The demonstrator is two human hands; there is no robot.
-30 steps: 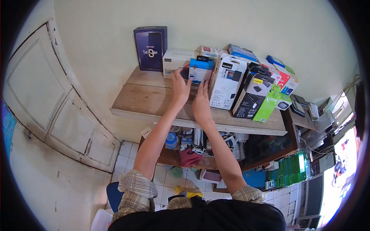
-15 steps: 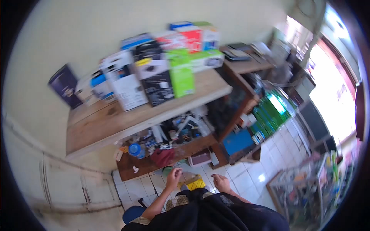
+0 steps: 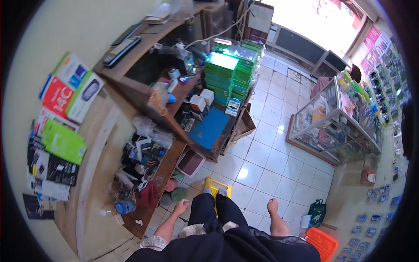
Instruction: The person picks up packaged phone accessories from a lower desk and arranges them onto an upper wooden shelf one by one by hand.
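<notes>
My left hand (image 3: 180, 206) hangs over the tiled floor beside the wooden shelf, fingers loosely curled together with nothing visible in them. My right hand (image 3: 273, 205) is held out over the floor on the other side, closed in a loose fist, and no object shows in it. Neither hand touches anything. Between them my feet rest at a yellow plastic stool (image 3: 228, 191). Nearest to my left hand are a green round container (image 3: 178, 194) and a dark red cloth (image 3: 147, 194) on the low shelf.
A cluttered workbench (image 3: 209, 150) with a blue mat (image 3: 210, 127) and stacked green boxes (image 3: 220, 72) stands ahead. Product boxes (image 3: 65, 137) line the upper shelf at left. A glass display case (image 3: 323, 118), an orange chair (image 3: 323, 244) and a green bag (image 3: 317, 213) are at right.
My view has turned to the right, bringing the display case and wall goods into sight. My hands have moved further apart, and both remain without a visible object.
</notes>
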